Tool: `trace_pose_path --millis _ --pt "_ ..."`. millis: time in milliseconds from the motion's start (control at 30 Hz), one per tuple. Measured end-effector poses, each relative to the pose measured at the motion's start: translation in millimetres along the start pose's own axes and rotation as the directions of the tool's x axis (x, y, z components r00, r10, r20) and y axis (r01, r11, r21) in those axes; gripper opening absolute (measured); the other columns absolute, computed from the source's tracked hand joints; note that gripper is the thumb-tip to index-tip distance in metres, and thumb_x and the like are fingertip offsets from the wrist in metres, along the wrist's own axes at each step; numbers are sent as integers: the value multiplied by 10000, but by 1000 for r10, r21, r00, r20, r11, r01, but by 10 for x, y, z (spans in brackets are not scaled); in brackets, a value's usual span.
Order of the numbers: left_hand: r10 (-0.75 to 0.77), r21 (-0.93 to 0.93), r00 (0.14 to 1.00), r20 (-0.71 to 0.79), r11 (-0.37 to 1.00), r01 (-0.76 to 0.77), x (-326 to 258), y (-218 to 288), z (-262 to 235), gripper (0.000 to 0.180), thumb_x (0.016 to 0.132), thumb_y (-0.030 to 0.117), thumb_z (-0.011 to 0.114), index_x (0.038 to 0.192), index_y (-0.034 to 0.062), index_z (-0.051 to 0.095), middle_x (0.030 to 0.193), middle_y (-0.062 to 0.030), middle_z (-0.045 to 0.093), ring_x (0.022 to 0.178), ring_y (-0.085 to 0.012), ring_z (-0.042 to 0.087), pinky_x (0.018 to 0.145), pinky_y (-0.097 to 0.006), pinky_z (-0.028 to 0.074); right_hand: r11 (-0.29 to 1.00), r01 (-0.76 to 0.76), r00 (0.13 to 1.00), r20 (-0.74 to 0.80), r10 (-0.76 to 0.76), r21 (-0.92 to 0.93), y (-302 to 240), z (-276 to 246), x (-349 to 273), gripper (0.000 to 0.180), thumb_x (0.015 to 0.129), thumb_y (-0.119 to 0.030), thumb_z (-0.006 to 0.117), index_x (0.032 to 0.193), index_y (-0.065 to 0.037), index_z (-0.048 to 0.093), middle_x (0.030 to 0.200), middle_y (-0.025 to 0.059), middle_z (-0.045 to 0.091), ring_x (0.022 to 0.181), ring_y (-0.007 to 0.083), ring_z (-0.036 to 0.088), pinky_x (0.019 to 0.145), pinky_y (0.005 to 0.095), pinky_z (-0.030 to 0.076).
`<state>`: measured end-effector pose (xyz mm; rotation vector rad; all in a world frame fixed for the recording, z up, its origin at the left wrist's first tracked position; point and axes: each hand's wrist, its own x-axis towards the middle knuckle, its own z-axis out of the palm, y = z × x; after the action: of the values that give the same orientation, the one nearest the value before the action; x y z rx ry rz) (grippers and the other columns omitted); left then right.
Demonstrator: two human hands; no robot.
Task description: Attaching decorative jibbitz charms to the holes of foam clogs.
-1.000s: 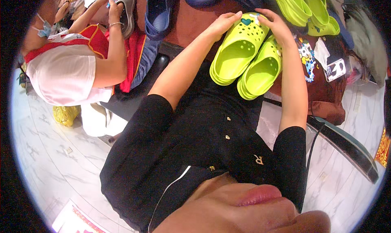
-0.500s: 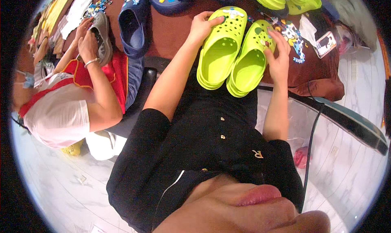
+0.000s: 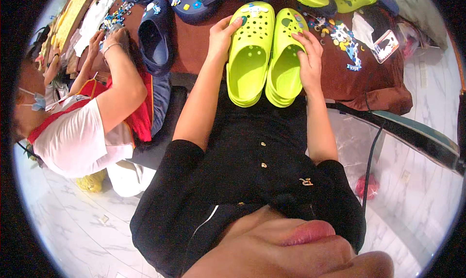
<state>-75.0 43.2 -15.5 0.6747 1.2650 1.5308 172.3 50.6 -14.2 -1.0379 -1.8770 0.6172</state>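
Two lime-green clogs [image 3: 248,74] are held side by side, toes away from me, at the near edge of the table. My left hand [image 3: 223,36] grips the left clog by its outer side, the thumb up on its toe. Closed round the outer side of the right clog [image 3: 283,74] is my right hand [image 3: 309,57], its fingers over the upper. A white charm and a dark green one sit on the left clog's toe. More small charms are on the right clog's toe, partly behind my fingers.
Loose charms [image 3: 347,40], a white tissue [image 3: 363,30] and a phone-like card [image 3: 386,46] lie right on the brown cloth [image 3: 194,47]. Navy clogs [image 3: 156,40] and more lime-green clogs [image 3: 357,1] stand farther back. A co-worker [image 3: 87,132] sits at left, hands on a grey object.
Both clogs have moved left and slightly away, and now stand straighter and level with each other. My hands moved with them. The co-worker's hands and grey clog moved farther back.
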Motion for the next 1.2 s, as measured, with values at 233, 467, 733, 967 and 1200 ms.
trace_pose_path --millis 233,467,733,967,1200 --pt "206 358 976 -67 918 -169 173 19 -22 597 867 315 700 1278 -89 545 1130 -194 673 958 -209 664 872 -317 509 995 86 996 11 -85 -60 24 -19 203 324 845 -98 602 1164 -114 658 1291 135 528 1238 319 432 1071 425 321" --pt "336 698 941 -28 681 -223 66 14 16 524 829 311 704 1248 10 612 1094 -211 678 979 -278 672 893 -364 504 998 -64 997 -38 63 -15 166 -251 -13 258 868 -150 658 1116 -88 681 1228 118 601 1175 294 506 1022 392 385" --pt "367 594 929 -40 757 -274 87 -51 -74 421 850 252 696 1193 13 644 1076 -172 678 950 -221 667 855 -333 517 912 -281 832 -399 386 298 515 -723 -258 171 958 -113 589 1020 21 676 1001 83 693 951 156 634 894 286 481" --pt "451 576 892 -27 736 -355 -84 134 -95 319 871 169 674 1154 23 661 1046 -141 675 937 -205 661 846 -320 516 891 -306 724 -526 446 335 730 -1050 -369 158 944 -99 612 1009 35 667 967 90 689 881 147 641 787 261 492" --pt "672 663 679 296 368 -652 -454 412 98 266 850 139 688 1096 39 676 1105 -142 650 996 -266 645 882 -333 495 912 -322 742 -532 409 252 786 -1033 -320 153 935 -94 619 1007 32 669 981 91 690 893 147 633 822 268 488"
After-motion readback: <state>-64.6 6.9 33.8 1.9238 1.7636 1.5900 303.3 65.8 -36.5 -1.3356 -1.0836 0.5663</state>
